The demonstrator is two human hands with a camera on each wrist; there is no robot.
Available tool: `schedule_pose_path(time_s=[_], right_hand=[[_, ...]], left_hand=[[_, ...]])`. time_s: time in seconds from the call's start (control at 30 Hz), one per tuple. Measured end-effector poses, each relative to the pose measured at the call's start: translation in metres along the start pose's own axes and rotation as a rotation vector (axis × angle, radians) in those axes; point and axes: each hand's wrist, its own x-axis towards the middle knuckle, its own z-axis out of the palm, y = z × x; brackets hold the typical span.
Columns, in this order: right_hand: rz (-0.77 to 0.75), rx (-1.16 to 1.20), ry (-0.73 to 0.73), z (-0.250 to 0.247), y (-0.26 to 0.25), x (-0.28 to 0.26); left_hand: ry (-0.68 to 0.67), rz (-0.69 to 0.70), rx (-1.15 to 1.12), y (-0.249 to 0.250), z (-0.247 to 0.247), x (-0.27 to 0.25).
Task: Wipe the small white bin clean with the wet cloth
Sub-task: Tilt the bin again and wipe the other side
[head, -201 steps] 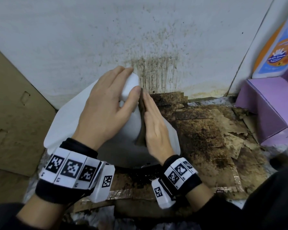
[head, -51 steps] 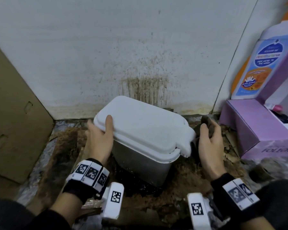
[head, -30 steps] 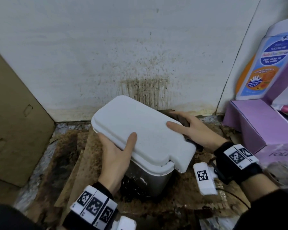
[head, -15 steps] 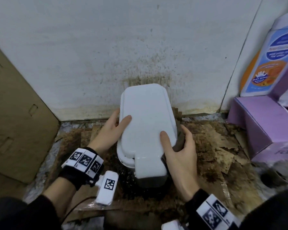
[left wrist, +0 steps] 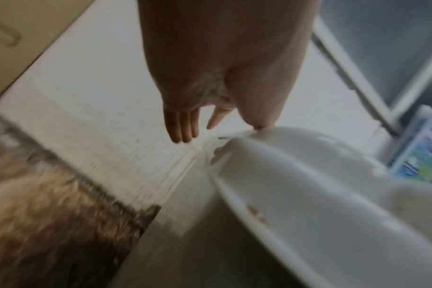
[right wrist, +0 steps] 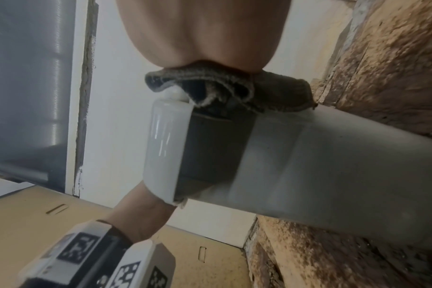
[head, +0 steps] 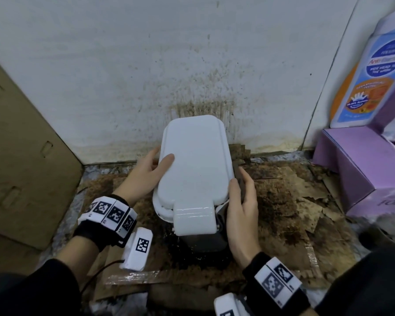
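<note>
Honestly, the bin point(head: 195, 169) could tip or skid on the soggy, crumbling cardboard point(head: 283, 201) if the right hand point(head: 243, 208) rubs too hard. It stands against the stained wall point(head: 146, 65). The left hand point(head: 146, 174) steadies it, straight fingers beside it and thumb on the smooth glossy lid; the right's fingers press a dark, ribbed cloth point(right wrist: 229, 91) onto its grey, rounded side
</note>
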Motion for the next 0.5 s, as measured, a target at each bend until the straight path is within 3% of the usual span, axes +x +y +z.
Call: schedule_pose_path(time_s=[0.13, 0.33, 0.5], right_hand=[[-0.005, 0.022, -0.048, 0.005, 0.002, -0.002], [-0.007, 0.071, -0.142, 0.017, 0.005, -0.003], [-0.006, 0.110, -0.303, 0.026, -0.001, -0.004]], left_hand=[[0.105, 0.067, 0.211, 0.012, -0.009, -0.013], [0.025, 0.326, 0.323, 0.033, 0.005, -0.040], [0.053, 0.308, 0.398, 0.026, 0.024, -0.045]])
